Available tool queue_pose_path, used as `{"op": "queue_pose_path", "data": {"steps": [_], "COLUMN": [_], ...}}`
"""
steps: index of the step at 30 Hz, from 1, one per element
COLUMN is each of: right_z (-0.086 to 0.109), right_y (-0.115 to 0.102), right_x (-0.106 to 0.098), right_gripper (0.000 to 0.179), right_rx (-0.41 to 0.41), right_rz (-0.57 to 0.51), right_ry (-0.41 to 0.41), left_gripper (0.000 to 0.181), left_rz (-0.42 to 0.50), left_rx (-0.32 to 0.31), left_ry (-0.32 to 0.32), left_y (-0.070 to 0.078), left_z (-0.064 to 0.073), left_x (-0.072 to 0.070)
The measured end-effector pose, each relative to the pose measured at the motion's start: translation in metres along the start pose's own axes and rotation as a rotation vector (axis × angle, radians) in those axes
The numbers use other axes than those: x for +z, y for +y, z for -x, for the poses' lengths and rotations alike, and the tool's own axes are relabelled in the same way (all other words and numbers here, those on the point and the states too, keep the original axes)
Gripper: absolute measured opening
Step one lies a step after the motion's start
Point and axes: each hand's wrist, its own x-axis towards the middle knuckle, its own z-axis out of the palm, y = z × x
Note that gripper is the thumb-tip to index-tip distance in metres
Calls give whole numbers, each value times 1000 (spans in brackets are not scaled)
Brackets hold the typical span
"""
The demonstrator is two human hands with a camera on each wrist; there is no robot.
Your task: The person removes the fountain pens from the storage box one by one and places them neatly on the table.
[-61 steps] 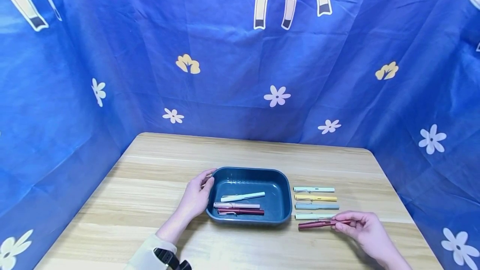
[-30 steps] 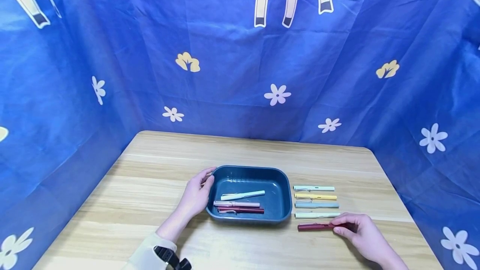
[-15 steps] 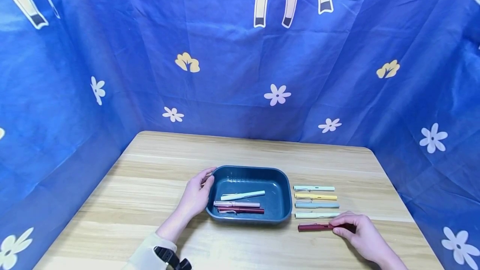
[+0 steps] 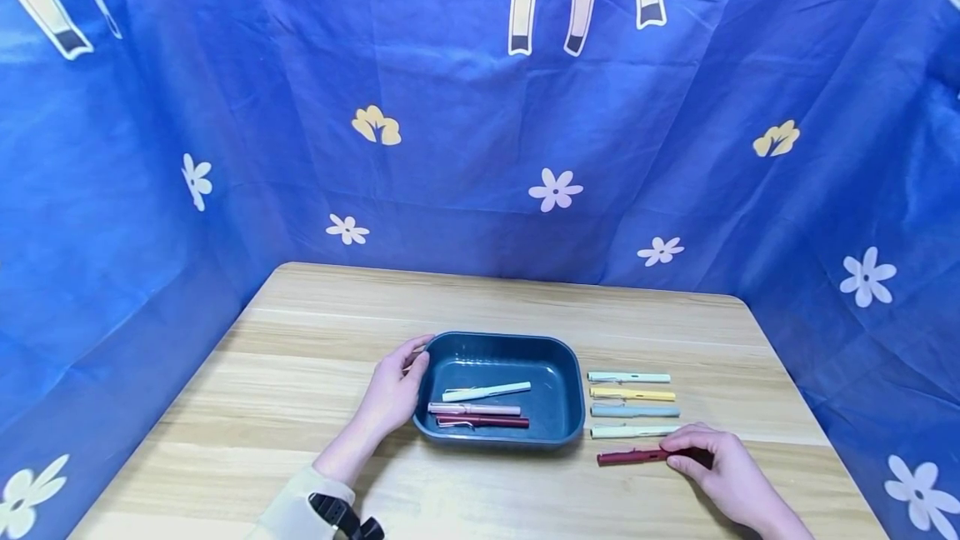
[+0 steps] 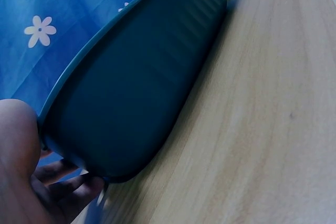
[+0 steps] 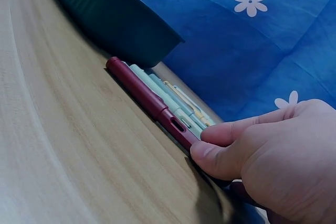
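Observation:
My left hand [image 4: 393, 390] grips the left end of a dark teal rectangular tub [image 4: 555, 433]; in the left wrist view the thumb is at its rim and fingers curl under the outer wall. Inside the tub lie a pale mint pen [image 4: 487, 392], a lilac pen [image 4: 480, 410] and a dark red pen [image 4: 487, 422]. To the right, my right hand [image 4: 723, 469] pinches the barrel end of another dark red pen [image 6: 139, 87] between thumb and fingers. Its capped end points left, low over the table, and the hand hides its other end.
Just beyond the pinched pen, a column of pens lies right of the tub: a light green pen [image 4: 630, 432], a grey-blue pen [image 4: 633, 412], a yellow pen [image 4: 633, 395] and a pale mint pen [image 4: 628, 377]. A blue patterned cloth [image 4: 465, 190] surrounds the wooden table [image 4: 360, 298].
The pinched dark red pen came slightly toward the near edge, away from the light green pen, between two and one seconds ago. Since then it has barely shifted. The left hand and tub stay put.

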Motion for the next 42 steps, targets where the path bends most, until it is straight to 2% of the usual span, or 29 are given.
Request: {"op": "queue_pose_path", "data": {"steps": [14, 23, 32, 40, 42], "right_z": [-2, -7, -18, -23, -25], "right_y": [2, -9, -22, -25, -26], "right_x": [-6, -16, -23, -22, -22], "right_gripper": [26, 22, 19, 23, 25], "right_rx": [10, 53, 47, -92, -101], "right_rz": [-9, -66, -71, -109, -135], "right_ry": [6, 12, 17, 56, 69], "left_gripper": [34, 34, 35, 35, 35], "left_rz": [0, 3, -9, -12, -14], "left_rx": [2, 5, 3, -11, -1], "left_ry": [-5, -3, -9, -6, -4], "left_y": [2, 3, 3, -1, -2], "left_z": [-5, -7, -6, 0, 0], "left_x": [1, 1, -1, -1, 0]}}
